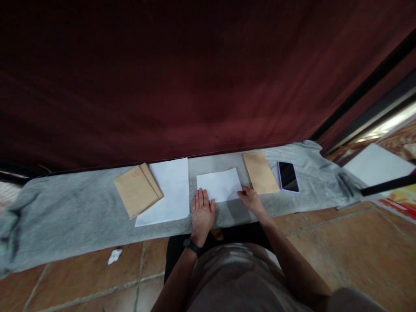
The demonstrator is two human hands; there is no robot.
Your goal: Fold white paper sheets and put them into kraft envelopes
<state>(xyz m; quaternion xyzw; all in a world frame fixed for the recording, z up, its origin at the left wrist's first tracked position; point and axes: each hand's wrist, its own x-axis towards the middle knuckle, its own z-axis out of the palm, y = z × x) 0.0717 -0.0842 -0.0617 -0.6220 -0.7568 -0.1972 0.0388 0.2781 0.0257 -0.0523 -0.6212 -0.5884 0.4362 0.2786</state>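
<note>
A white sheet of paper (219,184), folded to a smaller size as far as I can make out, lies on the grey cloth in front of me. My left hand (203,212) rests flat on its near left corner, fingers stretched out and together. At the near right corner, my right hand (250,198) pinches the paper's edge between thumb and fingers. Just beyond my right hand is a stack of brown envelopes (261,173). Left of my left hand, larger white sheets (172,190) lie partly under more brown envelopes (136,190).
A phone (288,177) lies right of the envelope stack. The grey cloth (74,212) covers a long narrow surface against a dark red curtain (195,86). A crumpled white scrap (115,256) is on the tiled floor (97,281). A dark bar (367,82) slants at the right.
</note>
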